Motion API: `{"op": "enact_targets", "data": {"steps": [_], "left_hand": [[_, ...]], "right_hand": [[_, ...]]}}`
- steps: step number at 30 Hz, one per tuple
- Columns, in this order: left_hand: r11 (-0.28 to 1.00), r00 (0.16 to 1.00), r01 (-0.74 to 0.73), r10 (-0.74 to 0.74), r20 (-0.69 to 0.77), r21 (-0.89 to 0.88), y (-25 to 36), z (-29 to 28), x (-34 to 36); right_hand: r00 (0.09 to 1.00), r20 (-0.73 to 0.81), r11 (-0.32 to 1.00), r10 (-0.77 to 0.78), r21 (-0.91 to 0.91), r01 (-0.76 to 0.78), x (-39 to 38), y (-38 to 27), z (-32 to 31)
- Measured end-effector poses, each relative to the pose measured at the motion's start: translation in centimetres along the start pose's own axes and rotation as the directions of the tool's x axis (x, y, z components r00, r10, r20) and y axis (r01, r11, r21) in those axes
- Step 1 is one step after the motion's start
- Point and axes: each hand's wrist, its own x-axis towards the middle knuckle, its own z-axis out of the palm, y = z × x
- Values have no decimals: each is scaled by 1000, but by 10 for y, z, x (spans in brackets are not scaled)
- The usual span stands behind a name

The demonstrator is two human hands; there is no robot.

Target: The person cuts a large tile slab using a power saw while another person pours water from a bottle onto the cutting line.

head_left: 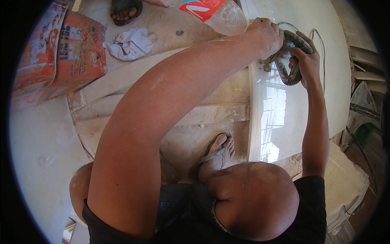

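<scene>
power tool [302, 44] gripped at the edge of a glossy slab [290, 122]

to the right, the broad slab, cream-coloured and shiny, with window light mirrored in its surface. just beside it, dusty boards [219, 114] crossing the middle of the floor. at upper left, well apart from the tool, a battered orange carton [79, 55]. at the top, close beyond the left forearm, a clear plastic bottle [229, 20] with a red label. between carton and bottle, a crumpled white cloth [132, 44].

smaller than these, the power tool, over the slab near its left edge, with a dark looped handle. looks like the working step itself, probably a cutting or grinding pass along that edge; cannot tell which, with the working end hidden.

left hand [266, 38] closed over the front of the tool, arm reaching right across the body. right hand [304, 65] wrapped around the looped handle; cannot tell the state of any switch.

finest of all, a thin cord [323, 65] lying loose on the slab, just beside the right hand. calls next, at a guess, for an even, level push along the edge: front pressed steady, handle kept in line, cord kept away from the working end.
</scene>
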Motion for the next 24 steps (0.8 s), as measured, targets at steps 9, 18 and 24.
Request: {"op": "enact_targets", "data": {"steps": [9,18,24], "left_hand": [[1000,1000,15,-15,-13,10,5,4,-2],[1000,1000,8,-8,1,7,10,3,-5],[1000,1000,6,-5,8,-20,13,3,-9]], "right_hand": [[1000,3,1000,-5,2,5,-6,2,-3],[1000,4,1000,-7,17,7,-10,4,-5],[1000,-6,1000,-1,1,1,-16,2,-4]]}}
